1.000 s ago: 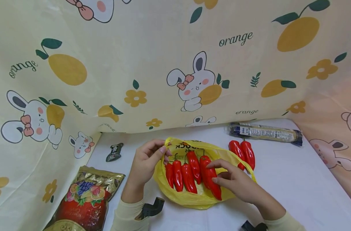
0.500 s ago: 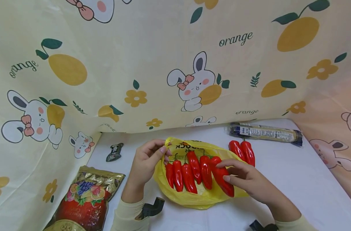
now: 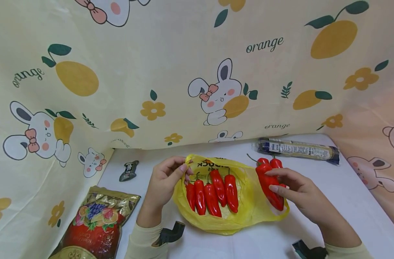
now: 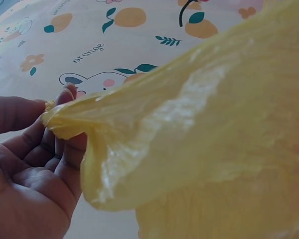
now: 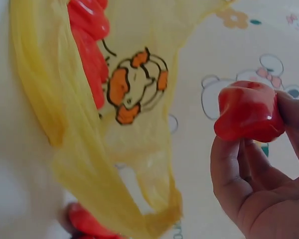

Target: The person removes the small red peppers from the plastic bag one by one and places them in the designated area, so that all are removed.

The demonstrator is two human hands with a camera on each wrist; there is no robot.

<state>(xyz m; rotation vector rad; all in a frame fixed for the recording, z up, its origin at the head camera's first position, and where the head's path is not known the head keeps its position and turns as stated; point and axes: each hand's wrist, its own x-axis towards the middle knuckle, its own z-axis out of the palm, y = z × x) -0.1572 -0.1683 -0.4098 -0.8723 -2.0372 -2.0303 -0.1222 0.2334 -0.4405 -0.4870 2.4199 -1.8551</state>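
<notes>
Cloth (image 3: 171, 54) printed with rabbits, oranges and flowers hangs behind and to both sides of a white worktop (image 3: 342, 187). In the middle of the worktop lies a yellow bag (image 3: 255, 203), its mouth held wide, with one handle loop stretching out to the right. Near the left edge, a red and gold packet (image 3: 93, 226) with fruit printed on it lies at a slant, partly cut off by the frame.

Two pale sleeves (image 3: 146, 241) come in from below. The left hand (image 3: 166, 180) has thumb and fingers pinched on the bag's left rim; the left wrist view shows the plastic gathered between them. The right hand (image 3: 300, 194) has its fingers clamped round a red pepper (image 3: 268, 183), thumb on one side and fingertips on the other. At the far right lies a long dark packet (image 3: 300, 149) with a printed label.

The held pepper overlaps the handle loop as seen from the head, yet the right wrist view shows it clear of the plastic. Five peppers (image 3: 212, 199) lie side by side inside the bag. Two more peppers (image 3: 276, 163) lie just beyond its right side, partly hidden behind the held one. Smallest is a black wrapper (image 3: 128, 171), left of the bag.
</notes>
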